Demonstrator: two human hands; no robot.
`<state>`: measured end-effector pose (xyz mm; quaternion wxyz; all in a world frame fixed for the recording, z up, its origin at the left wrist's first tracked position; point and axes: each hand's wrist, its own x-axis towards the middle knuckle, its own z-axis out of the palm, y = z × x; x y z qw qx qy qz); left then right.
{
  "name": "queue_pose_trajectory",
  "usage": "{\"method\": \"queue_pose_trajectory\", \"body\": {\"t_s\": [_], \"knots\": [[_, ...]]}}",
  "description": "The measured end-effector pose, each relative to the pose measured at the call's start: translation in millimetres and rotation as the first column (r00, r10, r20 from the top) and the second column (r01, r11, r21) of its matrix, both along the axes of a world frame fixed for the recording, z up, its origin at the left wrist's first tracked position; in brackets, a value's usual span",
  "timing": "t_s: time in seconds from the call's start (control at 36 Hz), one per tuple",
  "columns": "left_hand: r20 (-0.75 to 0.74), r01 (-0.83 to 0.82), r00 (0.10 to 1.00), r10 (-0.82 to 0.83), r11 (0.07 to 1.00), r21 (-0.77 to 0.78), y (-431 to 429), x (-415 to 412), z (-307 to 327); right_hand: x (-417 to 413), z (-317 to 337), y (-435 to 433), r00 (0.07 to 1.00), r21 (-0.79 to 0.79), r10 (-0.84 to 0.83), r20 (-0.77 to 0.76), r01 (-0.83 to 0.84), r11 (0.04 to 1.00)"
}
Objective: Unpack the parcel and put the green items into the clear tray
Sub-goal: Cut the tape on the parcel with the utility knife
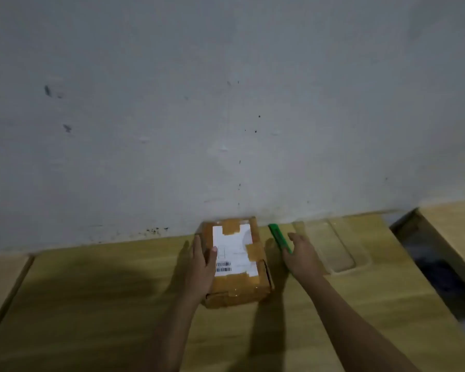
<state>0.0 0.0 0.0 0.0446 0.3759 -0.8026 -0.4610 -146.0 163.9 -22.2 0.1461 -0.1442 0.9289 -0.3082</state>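
Note:
A brown cardboard parcel [236, 264] with a white shipping label and tape patches lies sealed on the wooden table, close to the wall. My left hand [202, 267] rests against its left side, thumb on the top face. A long green tool [279, 237], like a utility knife, lies just right of the parcel. My right hand [302, 257] is over the tool's near end, fingers spread and touching it; a firm grip does not show. The clear tray [336, 245] lies flat right of the green tool and looks empty.
The grey wall [226, 116] rises directly behind the parcel. The wooden table [118, 304] stretches left and toward me. A dark gap [435, 267] separates this table from another wooden surface [454, 224] at the right.

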Motion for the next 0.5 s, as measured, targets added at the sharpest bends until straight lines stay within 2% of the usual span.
{"method": "queue_pose_trajectory", "body": {"t_s": [0.11,0.22,0.42,0.5], "knots": [[-0.040,-0.052,0.997,0.060,0.983,0.175,7.8,-8.8,-12.6,-8.0,-23.1,-0.9,0.998,0.072,-0.065,0.022,0.064,0.995],[-0.130,-0.090,0.985,0.112,0.982,0.164,13.0,-10.5,-21.7,-13.8,-42.4,-6.4,0.996,0.054,-0.086,0.011,0.085,0.995],[-0.161,-0.083,0.980,0.114,0.979,0.188,11.2,-8.3,-23.5,-18.3,-48.3,-10.1,0.988,0.001,-0.151,-0.015,0.152,0.988],[-0.155,-0.090,0.981,0.118,0.981,0.175,12.0,-8.8,-23.0,-13.0,-37.2,-9.2,0.980,-0.079,-0.195,-0.028,0.193,0.978]]}}
